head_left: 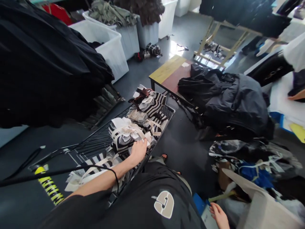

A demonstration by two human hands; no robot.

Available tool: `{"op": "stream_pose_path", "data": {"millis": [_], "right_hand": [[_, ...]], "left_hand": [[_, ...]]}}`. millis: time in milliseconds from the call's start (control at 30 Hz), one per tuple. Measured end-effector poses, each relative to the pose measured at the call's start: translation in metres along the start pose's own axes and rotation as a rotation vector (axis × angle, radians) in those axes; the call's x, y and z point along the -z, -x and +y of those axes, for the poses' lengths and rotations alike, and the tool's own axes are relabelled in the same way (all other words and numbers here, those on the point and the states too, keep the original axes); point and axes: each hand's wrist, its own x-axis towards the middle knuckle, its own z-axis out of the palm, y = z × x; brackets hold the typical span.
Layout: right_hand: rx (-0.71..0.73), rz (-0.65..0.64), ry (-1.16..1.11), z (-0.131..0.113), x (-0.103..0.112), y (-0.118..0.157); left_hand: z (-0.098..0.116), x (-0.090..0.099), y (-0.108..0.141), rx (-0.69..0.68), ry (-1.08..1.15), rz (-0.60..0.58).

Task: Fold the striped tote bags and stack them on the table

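My left hand (139,151) reaches across to a bundle of black-and-white striped fabric (124,135) tied with pale straps. Its fingers are closed at the bundle's near edge, on a pale strap or scrap. The bundle lies in a black wire cart (170,111), among several similar striped bundles. A dark brown strip (143,95) lies on the farthest one. Low at the right, my right hand (218,214) hangs with loosely bent fingers, beside a blue-and-white flat thing (200,205). Nothing shows clearly in that hand.
Black fabric (47,70) towers at the left. White bins (111,47) stand behind it. A low table (166,70) carries dark bags (228,98). Plastic and scraps (257,171) are heaped at the right. A black cord (78,168) crosses over my left forearm.
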Motion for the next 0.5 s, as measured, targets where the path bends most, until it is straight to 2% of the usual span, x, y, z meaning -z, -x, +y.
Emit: {"op": "stream_pose_path", "data": {"millis": [133,267,367,433,500], "right_hand": [[-0.047,-0.068,-0.053,0.015,-0.006,-0.001],[-0.064,-0.078,-0.078,0.026,-0.005,-0.002],[-0.045,-0.080,-0.085,0.024,-0.001,-0.001],[-0.006,-0.083,-0.089,0.016,0.004,-0.001],[0.046,-0.092,-0.108,-0.002,0.005,0.001]], "left_hand": [[0.004,-0.012,-0.007,0.037,0.049,-0.036],[-0.002,-0.010,-0.010,0.042,0.104,-0.068],[-0.023,0.006,-0.003,0.057,0.171,-0.060],[-0.043,0.026,0.009,0.108,0.274,-0.035],[-0.063,0.051,0.028,0.137,0.458,0.048]]}}
